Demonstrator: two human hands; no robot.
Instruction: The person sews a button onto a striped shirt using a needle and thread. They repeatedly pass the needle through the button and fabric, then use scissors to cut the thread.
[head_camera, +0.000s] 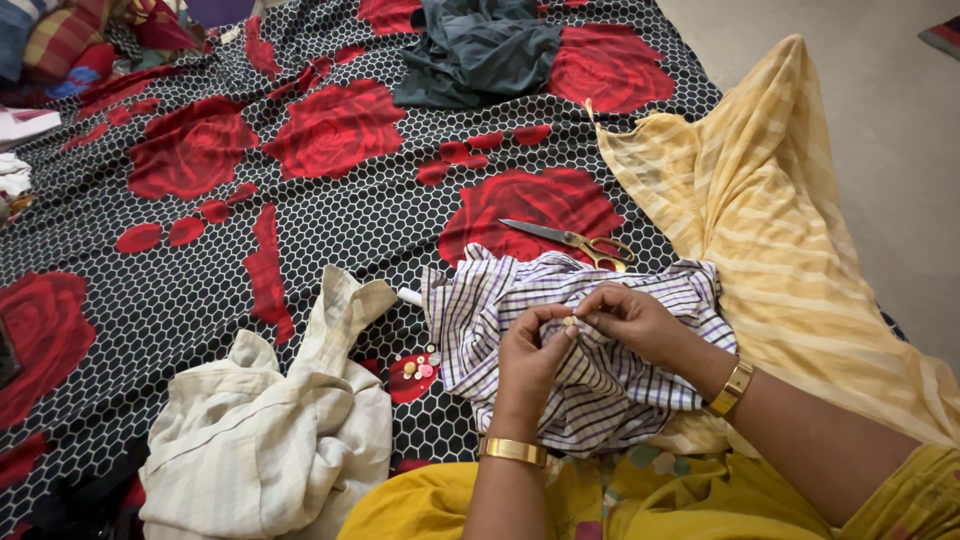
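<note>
Head view: a big black sheet with red roses covers the bed. On it, near the person's lap, lies a checked shirt, soft, light and floppy, so it likely bunches up and is best held in a small pinch. The left hand and right hand meet on it, fingertips closed tight on a fold. Scissors lie just behind. Tiny buttons sit beside it.

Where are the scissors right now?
The scissors lie on the rose-print bedsheet, just beyond the striped shirt, beside the yellow cloth.
</note>
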